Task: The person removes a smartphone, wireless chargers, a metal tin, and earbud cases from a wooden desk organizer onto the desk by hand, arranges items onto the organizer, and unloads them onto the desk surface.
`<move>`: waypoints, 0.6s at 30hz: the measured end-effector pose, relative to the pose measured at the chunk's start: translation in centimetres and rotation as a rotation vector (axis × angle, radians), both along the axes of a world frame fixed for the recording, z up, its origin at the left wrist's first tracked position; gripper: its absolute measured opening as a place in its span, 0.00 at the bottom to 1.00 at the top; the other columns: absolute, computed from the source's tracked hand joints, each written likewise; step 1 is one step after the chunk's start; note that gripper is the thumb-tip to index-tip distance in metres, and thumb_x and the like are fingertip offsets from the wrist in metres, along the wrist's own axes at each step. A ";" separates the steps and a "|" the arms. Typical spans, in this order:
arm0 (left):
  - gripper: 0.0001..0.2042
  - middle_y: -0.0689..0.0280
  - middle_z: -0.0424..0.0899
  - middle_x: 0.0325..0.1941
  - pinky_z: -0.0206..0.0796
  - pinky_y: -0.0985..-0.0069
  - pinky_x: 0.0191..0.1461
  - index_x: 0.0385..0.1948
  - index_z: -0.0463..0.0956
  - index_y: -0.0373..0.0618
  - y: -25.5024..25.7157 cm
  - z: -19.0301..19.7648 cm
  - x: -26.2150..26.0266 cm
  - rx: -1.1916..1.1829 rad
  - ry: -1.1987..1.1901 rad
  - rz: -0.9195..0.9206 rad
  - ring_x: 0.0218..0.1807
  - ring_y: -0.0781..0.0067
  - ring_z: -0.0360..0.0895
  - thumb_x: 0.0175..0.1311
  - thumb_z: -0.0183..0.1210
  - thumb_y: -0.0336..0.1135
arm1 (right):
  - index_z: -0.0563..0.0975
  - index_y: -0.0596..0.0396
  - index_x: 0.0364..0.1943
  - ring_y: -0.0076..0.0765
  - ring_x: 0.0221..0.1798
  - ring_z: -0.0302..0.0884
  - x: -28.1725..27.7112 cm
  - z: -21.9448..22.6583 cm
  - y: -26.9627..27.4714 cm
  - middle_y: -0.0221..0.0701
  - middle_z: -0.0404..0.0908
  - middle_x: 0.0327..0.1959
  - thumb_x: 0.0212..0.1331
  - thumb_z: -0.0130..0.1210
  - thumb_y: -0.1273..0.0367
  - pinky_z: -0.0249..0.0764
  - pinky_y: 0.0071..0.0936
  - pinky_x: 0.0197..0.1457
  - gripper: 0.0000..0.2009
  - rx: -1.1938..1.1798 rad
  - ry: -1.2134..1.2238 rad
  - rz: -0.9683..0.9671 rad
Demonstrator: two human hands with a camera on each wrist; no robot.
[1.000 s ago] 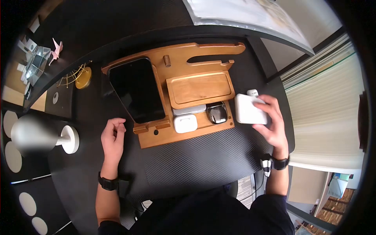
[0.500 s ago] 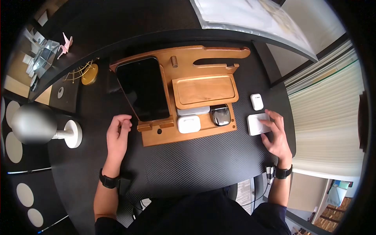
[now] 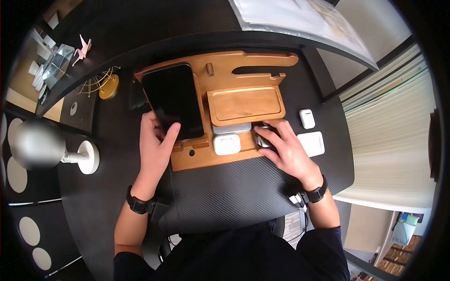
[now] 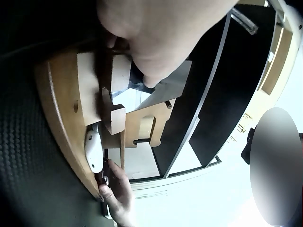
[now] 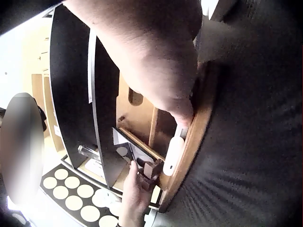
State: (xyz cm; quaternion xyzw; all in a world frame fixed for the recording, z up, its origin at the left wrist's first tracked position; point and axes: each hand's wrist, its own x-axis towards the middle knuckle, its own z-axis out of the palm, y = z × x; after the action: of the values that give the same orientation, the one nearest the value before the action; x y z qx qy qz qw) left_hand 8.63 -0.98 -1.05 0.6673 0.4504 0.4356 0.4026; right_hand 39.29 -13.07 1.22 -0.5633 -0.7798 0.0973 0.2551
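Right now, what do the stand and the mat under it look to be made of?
The stand looks like wood, honey-coloured with visible grain and a smooth satin finish. The mat shows a fine woven pattern, perhaps carbon-fibre-look vinyl; the exact material is unclear.

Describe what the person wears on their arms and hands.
Both hands are bare, with no gloves or rings to be seen. The left hand has a black watch-like band at the wrist. The right hand has a similar black band, with a small white-and-black device beside it. The forearms are bare; dark sleeves begin near the elbows.
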 end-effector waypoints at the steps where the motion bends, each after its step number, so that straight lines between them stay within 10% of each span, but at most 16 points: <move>1: 0.19 0.66 0.75 0.46 0.66 0.82 0.39 0.52 0.69 0.39 0.2 -0.4 -0.2 0.009 -0.009 -0.011 0.37 0.81 0.72 0.66 0.64 0.37 | 0.76 0.54 0.58 0.52 0.58 0.70 0.2 0.2 -0.3 0.41 0.71 0.58 0.50 0.68 0.68 0.71 0.43 0.62 0.27 0.001 0.005 0.016; 18: 0.17 0.66 0.79 0.47 0.66 0.78 0.55 0.58 0.68 0.39 0.2 0.0 -0.5 -0.050 0.026 -0.083 0.48 0.78 0.75 0.72 0.56 0.35 | 0.82 0.53 0.47 0.51 0.60 0.72 6.0 0.7 -11.5 0.37 0.76 0.59 0.30 0.70 0.72 0.68 0.49 0.64 0.29 -0.060 -0.102 -0.148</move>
State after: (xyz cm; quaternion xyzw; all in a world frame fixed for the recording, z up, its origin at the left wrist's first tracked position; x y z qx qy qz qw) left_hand 8.15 -0.80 -1.04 0.6808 0.4380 0.3985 0.4311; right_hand 45.24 -24.54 1.92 -0.6310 -0.7448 0.0727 0.2044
